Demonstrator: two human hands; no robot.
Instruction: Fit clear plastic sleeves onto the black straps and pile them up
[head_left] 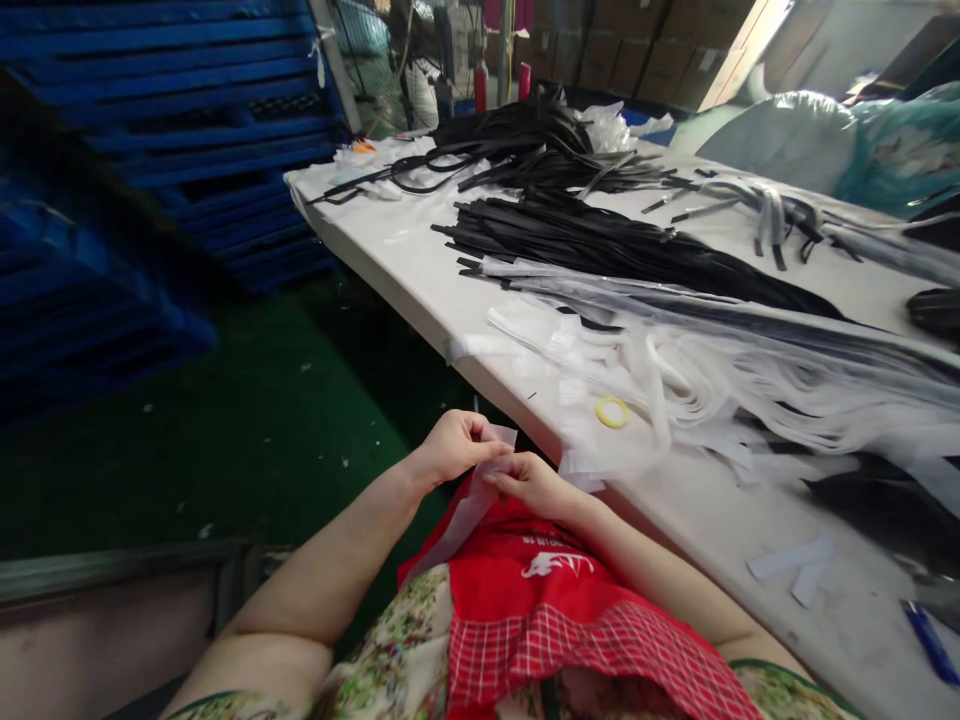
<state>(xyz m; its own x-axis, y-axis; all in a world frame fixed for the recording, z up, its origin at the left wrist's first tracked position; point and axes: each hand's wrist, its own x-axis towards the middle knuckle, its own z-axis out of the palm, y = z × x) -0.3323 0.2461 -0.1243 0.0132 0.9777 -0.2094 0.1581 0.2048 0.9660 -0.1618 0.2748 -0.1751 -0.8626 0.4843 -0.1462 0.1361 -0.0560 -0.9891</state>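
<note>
My left hand and my right hand meet over my lap, just off the near edge of the white table. Both pinch the top end of a long clear plastic sleeve that hangs down over my red apron. The fingers of both hands are closed on it. On the table close to my right hand lie a heap of clear plastic sleeves and a small yellow ring.
A bundle of black straps lies across the table's middle, with more tangled black straps at the far end. White paper strips and a blue pen lie at the near right. Blue pallets stand to the left over green floor.
</note>
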